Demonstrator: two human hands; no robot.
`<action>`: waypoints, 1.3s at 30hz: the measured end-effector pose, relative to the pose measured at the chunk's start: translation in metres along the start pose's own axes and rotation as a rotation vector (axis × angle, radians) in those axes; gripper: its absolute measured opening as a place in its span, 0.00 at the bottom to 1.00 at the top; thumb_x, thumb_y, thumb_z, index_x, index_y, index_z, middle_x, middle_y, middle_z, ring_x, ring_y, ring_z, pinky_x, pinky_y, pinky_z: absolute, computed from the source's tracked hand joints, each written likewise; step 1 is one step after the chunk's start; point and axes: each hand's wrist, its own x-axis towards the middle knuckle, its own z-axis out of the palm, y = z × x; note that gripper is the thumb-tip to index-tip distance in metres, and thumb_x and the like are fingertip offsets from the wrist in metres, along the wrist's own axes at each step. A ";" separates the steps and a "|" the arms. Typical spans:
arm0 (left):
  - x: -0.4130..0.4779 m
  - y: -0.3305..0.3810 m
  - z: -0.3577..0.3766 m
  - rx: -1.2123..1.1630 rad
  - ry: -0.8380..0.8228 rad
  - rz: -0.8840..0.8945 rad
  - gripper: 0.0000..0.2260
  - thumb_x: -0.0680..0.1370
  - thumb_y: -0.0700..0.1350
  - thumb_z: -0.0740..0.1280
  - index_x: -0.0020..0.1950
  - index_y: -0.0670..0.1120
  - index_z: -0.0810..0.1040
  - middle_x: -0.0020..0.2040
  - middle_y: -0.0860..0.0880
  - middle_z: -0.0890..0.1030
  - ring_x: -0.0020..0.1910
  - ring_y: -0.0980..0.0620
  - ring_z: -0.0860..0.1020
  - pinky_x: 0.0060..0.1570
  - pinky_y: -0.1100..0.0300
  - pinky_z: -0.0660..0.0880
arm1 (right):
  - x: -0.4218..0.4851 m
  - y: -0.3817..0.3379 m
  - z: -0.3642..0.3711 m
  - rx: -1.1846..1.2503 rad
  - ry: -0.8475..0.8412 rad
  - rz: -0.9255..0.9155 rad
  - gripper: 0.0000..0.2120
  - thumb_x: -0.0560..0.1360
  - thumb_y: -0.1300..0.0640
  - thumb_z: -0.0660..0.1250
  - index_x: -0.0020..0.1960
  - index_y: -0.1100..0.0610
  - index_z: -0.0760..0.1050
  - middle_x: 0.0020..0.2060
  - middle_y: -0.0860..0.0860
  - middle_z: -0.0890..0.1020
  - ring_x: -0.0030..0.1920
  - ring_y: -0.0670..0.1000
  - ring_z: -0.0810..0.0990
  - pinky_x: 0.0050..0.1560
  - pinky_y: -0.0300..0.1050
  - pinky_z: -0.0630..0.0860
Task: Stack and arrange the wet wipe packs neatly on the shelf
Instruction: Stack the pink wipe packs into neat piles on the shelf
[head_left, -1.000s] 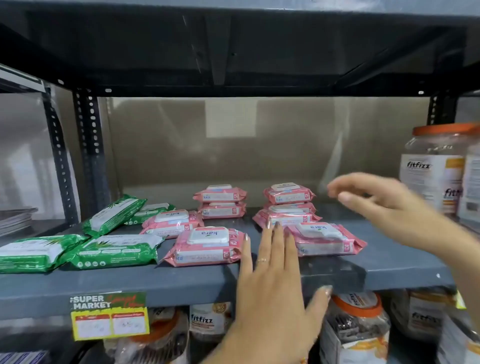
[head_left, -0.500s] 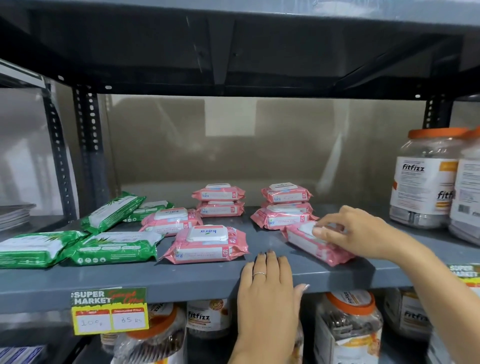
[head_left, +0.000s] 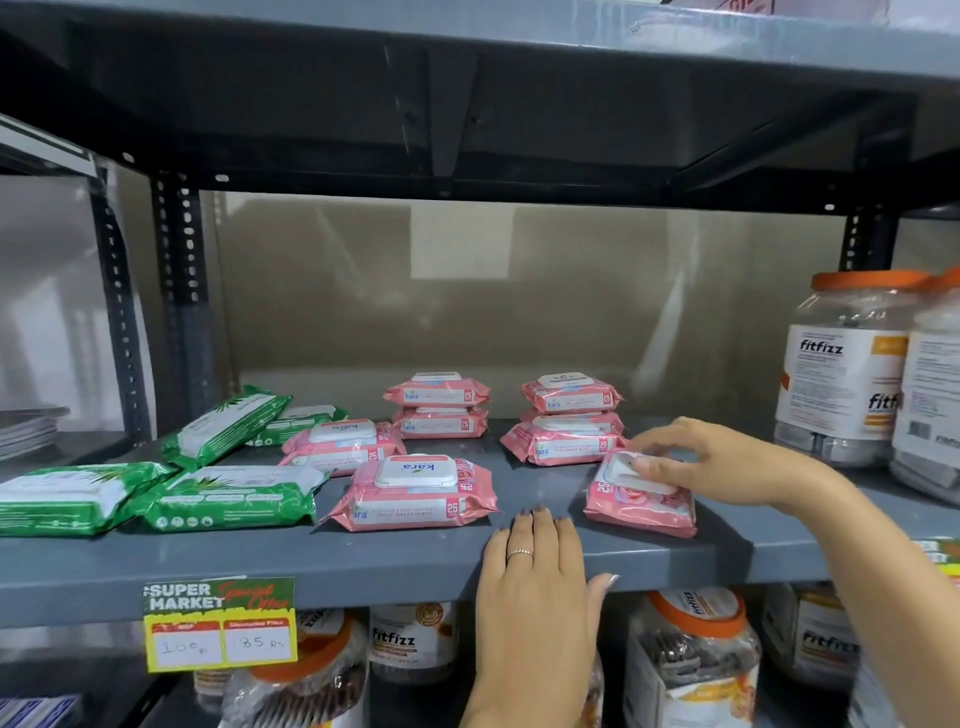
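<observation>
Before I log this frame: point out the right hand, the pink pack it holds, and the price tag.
right hand (head_left: 727, 460), head view, back of hand
pink pack (head_left: 641, 501), head view, front face
price tag (head_left: 221, 623), head view, centre

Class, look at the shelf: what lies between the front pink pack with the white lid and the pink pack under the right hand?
In the head view, bare grey shelf separates the front pink pack from the held pink pack; only the left hand's fingertips reach in at the front edge.

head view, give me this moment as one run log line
right hand: fingers on front-right pink wet wipe pack | left hand: flat on grey metal shelf edge | pack: unstacked
</observation>
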 end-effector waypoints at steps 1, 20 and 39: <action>0.000 0.000 0.000 0.006 0.009 0.000 0.29 0.73 0.60 0.51 0.51 0.43 0.84 0.50 0.43 0.83 0.49 0.45 0.82 0.51 0.50 0.76 | 0.000 0.003 -0.001 0.097 -0.049 0.009 0.20 0.76 0.42 0.63 0.67 0.39 0.71 0.64 0.45 0.72 0.65 0.50 0.71 0.66 0.51 0.71; -0.002 0.000 0.003 -0.008 0.067 0.003 0.28 0.73 0.59 0.51 0.54 0.42 0.82 0.52 0.44 0.83 0.51 0.45 0.80 0.55 0.50 0.74 | 0.011 -0.047 0.038 -0.423 0.275 0.045 0.26 0.74 0.30 0.52 0.60 0.41 0.79 0.58 0.50 0.77 0.59 0.55 0.76 0.51 0.48 0.74; -0.002 -0.004 0.015 0.061 0.197 0.002 0.27 0.71 0.60 0.55 0.52 0.43 0.83 0.52 0.44 0.83 0.50 0.46 0.81 0.57 0.51 0.65 | 0.150 -0.035 -0.004 -0.225 -0.297 -0.103 0.27 0.74 0.53 0.70 0.72 0.49 0.67 0.71 0.50 0.69 0.70 0.53 0.68 0.72 0.52 0.64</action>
